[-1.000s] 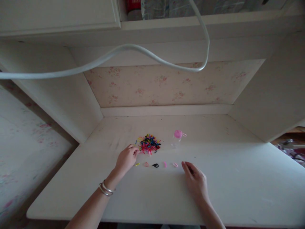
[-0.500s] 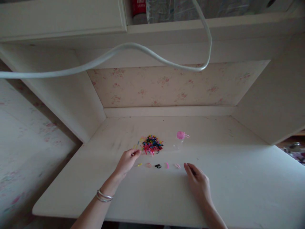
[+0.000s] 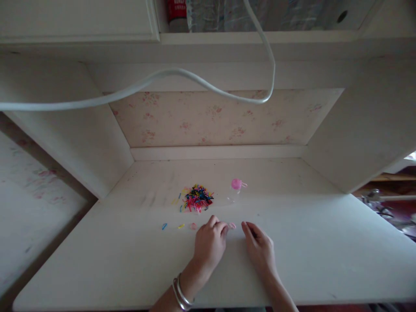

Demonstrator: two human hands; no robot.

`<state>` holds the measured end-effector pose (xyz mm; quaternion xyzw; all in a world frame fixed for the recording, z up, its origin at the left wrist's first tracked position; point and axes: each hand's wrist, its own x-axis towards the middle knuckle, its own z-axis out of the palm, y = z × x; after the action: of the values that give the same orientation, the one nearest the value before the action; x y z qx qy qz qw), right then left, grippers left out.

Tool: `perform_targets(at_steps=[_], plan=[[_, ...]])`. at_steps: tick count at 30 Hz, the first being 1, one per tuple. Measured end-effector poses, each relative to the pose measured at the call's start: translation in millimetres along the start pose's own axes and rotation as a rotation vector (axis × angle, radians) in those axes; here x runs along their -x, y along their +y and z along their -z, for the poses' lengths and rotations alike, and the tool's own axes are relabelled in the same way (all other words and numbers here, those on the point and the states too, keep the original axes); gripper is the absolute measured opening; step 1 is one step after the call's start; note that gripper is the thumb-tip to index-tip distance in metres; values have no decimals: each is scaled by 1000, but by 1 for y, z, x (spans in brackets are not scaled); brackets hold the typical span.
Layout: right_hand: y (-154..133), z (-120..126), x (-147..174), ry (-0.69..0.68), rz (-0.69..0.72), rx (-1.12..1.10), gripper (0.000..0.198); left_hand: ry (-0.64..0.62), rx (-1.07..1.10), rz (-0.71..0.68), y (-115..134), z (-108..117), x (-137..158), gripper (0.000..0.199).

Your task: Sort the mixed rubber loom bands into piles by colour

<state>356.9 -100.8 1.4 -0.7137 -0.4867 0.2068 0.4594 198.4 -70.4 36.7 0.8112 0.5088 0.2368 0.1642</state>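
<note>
My left hand [image 3: 210, 242] is over the row of small rubber bands, thumb and fingers pinched together; what they hold, if anything, is hidden. Just beyond its fingertips lies a light pink rubber band [image 3: 232, 225]. My right hand [image 3: 260, 248] rests to the right of that band with its fingertips pressed together, and I cannot make out anything in them. Left of my left hand are a peach band [image 3: 193, 226], a yellow band [image 3: 181, 226] and a blue band [image 3: 164, 226]. Behind the row sits a heap of colourful rubber bands [image 3: 199, 198].
A small clear container with a pink lid [image 3: 236, 184] stands right of the heap. A white cable [image 3: 182, 73] hangs across the upper view, in front of the shelf. White side panels flank the white tabletop [image 3: 130, 251].
My left hand has moved right from beside the heap to the row, covering its middle. A blue band now shows at the row's left end. My right hand keeps its pinched pose.
</note>
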Motion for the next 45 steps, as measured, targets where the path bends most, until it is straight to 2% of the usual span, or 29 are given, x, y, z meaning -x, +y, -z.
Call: perform_targets(at_steps=[4, 7, 10, 14, 16, 19, 22, 24, 29, 32, 38, 41, 45], plan=[[-2, 0, -2, 6, 7, 4, 45, -11, -115, -23, 8, -9, -15, 21], [-2, 0, -2, 12, 11, -10, 44, -18, -139, -53, 8, -7, -19, 20], [-1, 0, -1, 16, 2, -23, 44, 58, -114, -45, -3, 7, -14, 23], [0, 0, -2, -3, -11, -23, 43, 223, 7, -5, -38, 39, 8, 27], [0, 0, -2, -7, -7, -16, 42, 247, 69, 53, -61, 54, 26, 28], [1, 0, -2, -21, -1, -8, 40, 269, 118, 242, -95, 70, 57, 32], [1, -1, -1, -29, 0, 9, 39, 293, 132, 443, -121, 75, 83, 36], [1, -2, -2, -35, 3, 32, 40, 309, 141, 487, -130, 74, 95, 37], [-2, -8, -6, -42, -53, 122, 42, 310, 208, 449, -132, 69, 101, 36], [-13, -16, -6, -55, 2, 217, 39, 298, 237, 451, -131, 70, 96, 37], [-65, -51, -2, -281, 229, 418, 32, 256, 303, 419, -135, 70, 96, 37], [-86, -71, -6, -363, 235, 538, 27, 249, 322, 418, -135, 70, 97, 37], [-96, -92, -14, -402, 237, 669, 26, 236, 329, 417, -132, 72, 95, 36]])
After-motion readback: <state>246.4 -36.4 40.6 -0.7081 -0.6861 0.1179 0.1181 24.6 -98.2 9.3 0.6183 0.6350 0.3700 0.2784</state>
